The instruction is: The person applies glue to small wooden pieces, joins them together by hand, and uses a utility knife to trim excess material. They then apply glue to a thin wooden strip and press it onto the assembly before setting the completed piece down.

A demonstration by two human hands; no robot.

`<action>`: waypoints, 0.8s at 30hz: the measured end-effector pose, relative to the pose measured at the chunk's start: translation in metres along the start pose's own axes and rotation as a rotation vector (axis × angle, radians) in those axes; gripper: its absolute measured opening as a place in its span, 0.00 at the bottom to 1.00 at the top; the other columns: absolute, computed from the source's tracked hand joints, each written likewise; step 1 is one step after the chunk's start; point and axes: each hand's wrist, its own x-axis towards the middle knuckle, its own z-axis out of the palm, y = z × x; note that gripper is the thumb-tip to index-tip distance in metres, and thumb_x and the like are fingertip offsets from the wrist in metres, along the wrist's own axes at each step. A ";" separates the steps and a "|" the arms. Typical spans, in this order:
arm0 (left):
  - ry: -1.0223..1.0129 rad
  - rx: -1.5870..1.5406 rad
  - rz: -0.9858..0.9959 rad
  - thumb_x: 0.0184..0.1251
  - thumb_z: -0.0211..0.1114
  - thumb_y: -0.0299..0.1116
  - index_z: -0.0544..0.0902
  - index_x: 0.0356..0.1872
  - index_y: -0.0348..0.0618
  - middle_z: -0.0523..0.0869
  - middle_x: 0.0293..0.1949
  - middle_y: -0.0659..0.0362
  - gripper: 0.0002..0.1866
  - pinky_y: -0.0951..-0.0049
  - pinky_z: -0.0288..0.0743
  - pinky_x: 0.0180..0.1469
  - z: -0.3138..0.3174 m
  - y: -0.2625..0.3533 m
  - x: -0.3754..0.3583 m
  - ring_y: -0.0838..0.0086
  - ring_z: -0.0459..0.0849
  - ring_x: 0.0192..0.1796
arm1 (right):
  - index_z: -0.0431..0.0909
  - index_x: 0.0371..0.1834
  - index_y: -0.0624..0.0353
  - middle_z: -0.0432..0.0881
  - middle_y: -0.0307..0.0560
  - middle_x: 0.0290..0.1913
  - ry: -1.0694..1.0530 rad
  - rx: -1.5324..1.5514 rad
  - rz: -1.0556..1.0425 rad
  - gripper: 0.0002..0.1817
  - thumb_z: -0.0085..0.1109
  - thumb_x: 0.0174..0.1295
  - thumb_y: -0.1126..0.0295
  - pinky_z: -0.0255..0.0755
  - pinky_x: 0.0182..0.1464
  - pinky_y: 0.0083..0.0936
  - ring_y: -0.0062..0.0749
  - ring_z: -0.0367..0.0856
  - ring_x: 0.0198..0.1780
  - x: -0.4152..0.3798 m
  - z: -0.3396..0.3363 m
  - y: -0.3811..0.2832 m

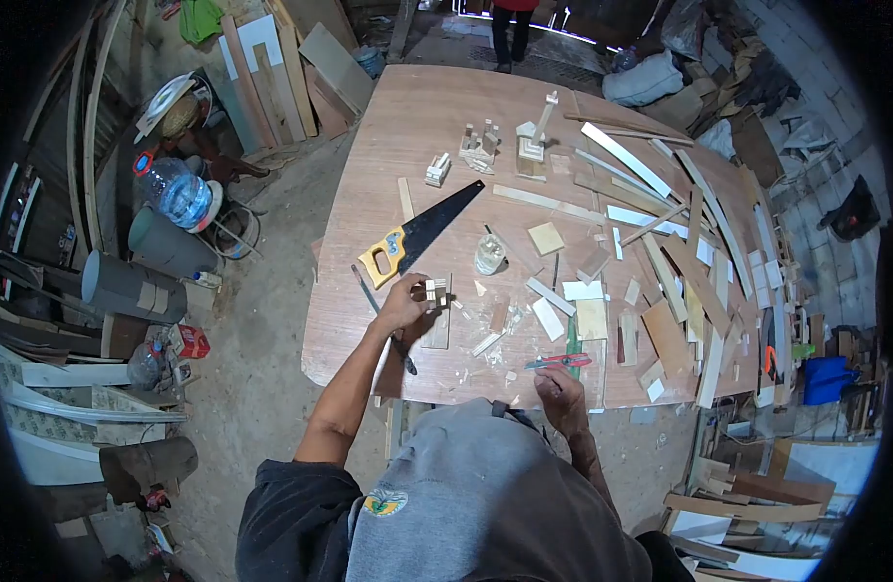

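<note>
My left hand is closed on a small wooden block assembly, with a flat wooden strip below it. My right hand is closed near the table's front edge, at a slim red and teal tool that looks like a cutter; its blade is hard to make out. A yellow-handled handsaw lies beyond my left hand. A jar of pale liquid stands between the saw and some wood offcuts. Shavings and chips lie between my hands.
Small wooden models, one a tower, stand at the table's far side. Long wood strips and boards crowd the right. A large water bottle stands left of the table. A person stands beyond the far edge.
</note>
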 end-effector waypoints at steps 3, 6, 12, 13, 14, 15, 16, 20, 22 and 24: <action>-0.024 0.005 -0.013 0.55 0.72 0.18 0.79 0.54 0.33 0.84 0.49 0.51 0.23 0.69 0.81 0.56 0.007 -0.010 0.003 0.65 0.87 0.52 | 0.83 0.46 0.67 0.85 0.55 0.41 -0.008 0.010 0.059 0.11 0.60 0.67 0.69 0.77 0.46 0.30 0.41 0.84 0.42 -0.005 -0.006 0.000; -0.041 0.076 0.020 0.55 0.72 0.18 0.80 0.54 0.33 0.84 0.48 0.50 0.23 0.69 0.80 0.55 0.013 -0.023 0.006 0.64 0.86 0.51 | 0.83 0.46 0.67 0.85 0.54 0.41 -0.014 -0.026 0.072 0.12 0.60 0.68 0.69 0.77 0.46 0.29 0.38 0.84 0.41 -0.010 -0.009 0.002; 0.010 0.089 0.074 0.54 0.72 0.20 0.80 0.56 0.33 0.82 0.50 0.49 0.25 0.69 0.79 0.56 0.015 -0.027 0.003 0.63 0.85 0.51 | 0.83 0.46 0.67 0.85 0.54 0.41 -0.003 -0.065 0.005 0.11 0.60 0.68 0.71 0.77 0.46 0.28 0.38 0.84 0.42 -0.013 -0.009 0.006; 0.014 0.087 0.073 0.54 0.72 0.20 0.80 0.56 0.33 0.82 0.50 0.49 0.25 0.69 0.79 0.56 0.014 -0.025 0.002 0.63 0.85 0.51 | 0.83 0.46 0.67 0.85 0.55 0.41 0.003 -0.057 -0.016 0.10 0.61 0.67 0.71 0.77 0.46 0.28 0.38 0.85 0.42 -0.013 -0.009 0.007; 0.017 0.103 0.087 0.53 0.72 0.20 0.79 0.56 0.33 0.82 0.51 0.48 0.25 0.68 0.79 0.57 0.013 -0.022 0.000 0.62 0.84 0.53 | 0.83 0.46 0.67 0.85 0.55 0.41 -0.001 -0.058 -0.019 0.10 0.61 0.67 0.71 0.77 0.46 0.28 0.38 0.85 0.42 -0.012 -0.009 0.007; 0.021 0.119 0.100 0.53 0.72 0.20 0.79 0.57 0.33 0.81 0.52 0.48 0.26 0.67 0.79 0.58 0.013 -0.023 0.000 0.61 0.84 0.54 | 0.83 0.46 0.67 0.85 0.55 0.42 -0.005 -0.069 -0.031 0.10 0.61 0.66 0.72 0.78 0.46 0.29 0.39 0.85 0.43 -0.012 -0.008 0.009; 0.026 0.117 0.099 0.53 0.72 0.20 0.79 0.57 0.33 0.81 0.52 0.48 0.26 0.67 0.79 0.58 0.013 -0.025 -0.001 0.61 0.84 0.54 | 0.83 0.46 0.67 0.85 0.56 0.42 -0.009 -0.081 -0.042 0.10 0.62 0.66 0.72 0.78 0.47 0.29 0.40 0.85 0.43 -0.012 -0.008 0.010; 0.045 0.104 0.114 0.51 0.73 0.20 0.75 0.62 0.35 0.78 0.56 0.46 0.33 0.65 0.78 0.61 0.015 -0.026 -0.004 0.58 0.82 0.57 | 0.83 0.45 0.68 0.85 0.56 0.43 -0.011 -0.069 -0.044 0.10 0.63 0.64 0.73 0.78 0.47 0.30 0.42 0.86 0.44 -0.012 -0.006 0.015; 0.058 0.106 0.128 0.50 0.73 0.20 0.74 0.64 0.36 0.77 0.57 0.46 0.35 0.64 0.77 0.62 0.014 -0.021 -0.005 0.56 0.81 0.58 | 0.84 0.45 0.68 0.86 0.56 0.44 -0.020 -0.080 0.024 0.10 0.63 0.64 0.74 0.79 0.47 0.30 0.42 0.86 0.44 -0.012 -0.006 0.011; 0.078 0.248 0.279 0.49 0.73 0.21 0.72 0.66 0.36 0.75 0.59 0.44 0.38 0.63 0.75 0.63 0.012 -0.014 -0.005 0.52 0.80 0.58 | 0.84 0.45 0.68 0.86 0.56 0.44 -0.038 -0.113 0.008 0.10 0.63 0.64 0.74 0.79 0.47 0.30 0.42 0.86 0.44 -0.010 -0.007 0.006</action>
